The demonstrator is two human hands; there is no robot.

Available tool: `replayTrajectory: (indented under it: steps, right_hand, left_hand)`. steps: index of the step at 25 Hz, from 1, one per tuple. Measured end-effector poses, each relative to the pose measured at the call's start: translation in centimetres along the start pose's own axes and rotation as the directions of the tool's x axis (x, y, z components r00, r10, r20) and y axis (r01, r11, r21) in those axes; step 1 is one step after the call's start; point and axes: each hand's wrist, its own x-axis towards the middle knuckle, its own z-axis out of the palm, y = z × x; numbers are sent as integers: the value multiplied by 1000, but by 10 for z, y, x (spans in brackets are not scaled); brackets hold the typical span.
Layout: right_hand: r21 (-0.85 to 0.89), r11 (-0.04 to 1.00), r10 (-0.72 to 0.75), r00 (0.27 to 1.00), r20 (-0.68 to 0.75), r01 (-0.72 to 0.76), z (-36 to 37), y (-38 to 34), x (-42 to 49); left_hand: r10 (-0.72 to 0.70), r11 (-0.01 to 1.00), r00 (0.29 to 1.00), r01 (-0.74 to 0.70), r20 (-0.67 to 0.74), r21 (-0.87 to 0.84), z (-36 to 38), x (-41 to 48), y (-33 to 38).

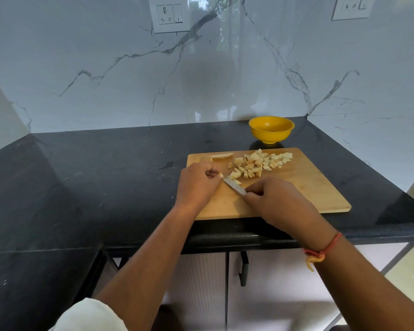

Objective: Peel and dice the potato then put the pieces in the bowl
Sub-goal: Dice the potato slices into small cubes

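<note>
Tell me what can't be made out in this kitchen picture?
Head view:
- Handle of the knife: hidden inside the right hand.
- Most of the potato piece: covered by the curled left hand.
- Dark speck in the yellow bowl: too small to identify.
- Right wall socket: cut off by the top edge.

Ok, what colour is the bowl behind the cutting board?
Yellow. The bowl shows best in the head view, standing on the dark countertop.
</note>
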Motion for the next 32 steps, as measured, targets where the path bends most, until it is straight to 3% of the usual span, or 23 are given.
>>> replayTrajectory:
  steps: [3, 5, 8, 15, 26, 32]
  right_hand:
    - [81, 996, 48, 999, 22, -49, -9, 2, -3]
    - [102, 994, 55, 998, -40, -50, -11, 2, -6]
    - [14, 1000, -4, 988, -157, 7, -2, -2, -7]
    - [-143, 987, -107, 966, -236, 74, 27, -12, 2]
    - [-216, 973, -137, 961, -240, 85, 39, -16, 10]
    - [-306, 942, -199, 964, -174, 139, 42, -25, 21]
  left_hand:
    - [-8, 1000, 1000, 8, -10, 6, 1, 0, 0]
    - [-9, 1000, 1000, 9, -17, 14, 1, 0, 0]
    - [8, 999, 999, -7, -38, 34, 2, 1, -1]
    - [-46, 998, 997, 49, -63, 45, 6, 5, -5]
    - [-71, 997, 996, 72, -52, 33, 4, 7, -5]
    - [-66, 996, 997, 69, -46, 51, 3, 7, -5]
